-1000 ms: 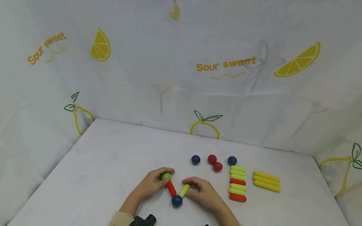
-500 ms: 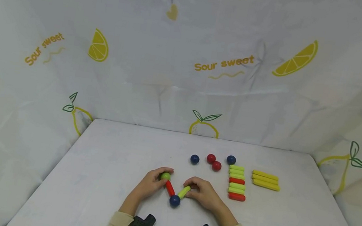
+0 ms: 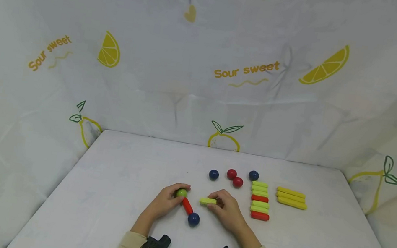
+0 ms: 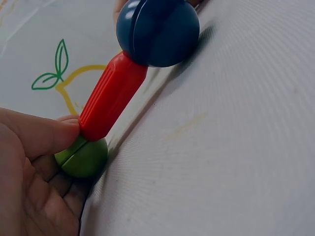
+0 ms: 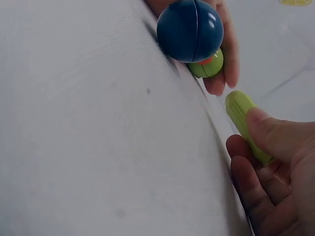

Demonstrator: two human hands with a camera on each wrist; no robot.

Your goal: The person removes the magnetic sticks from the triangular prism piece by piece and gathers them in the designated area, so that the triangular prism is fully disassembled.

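My left hand (image 3: 166, 201) grips a green ball (image 4: 83, 158) between thumb and fingers. From that ball a red rod (image 4: 113, 96) runs to a dark blue ball (image 3: 193, 219), so the three form one joined piece slanting toward me on the table. To the right, my right hand (image 3: 227, 210) pinches a short yellow-green rod (image 5: 244, 118) between thumb and fingers. Its free end points left toward the green ball, and a gap separates it from both balls. The right wrist view hides most of the red rod behind the blue ball.
Behind my hands lie two red balls (image 3: 231, 174), a blue ball (image 3: 213, 175) and another blue ball (image 3: 254, 175). A column of short yellow-green and red rods (image 3: 260, 198) lies to the right. Beyond it are three longer yellow rods (image 3: 292, 197) on the white table (image 3: 104, 195).
The yellow-green rod has come away from the blue ball and turned from slanted to nearly level as my right hand shifted it. My left hand keeps its grip in place.
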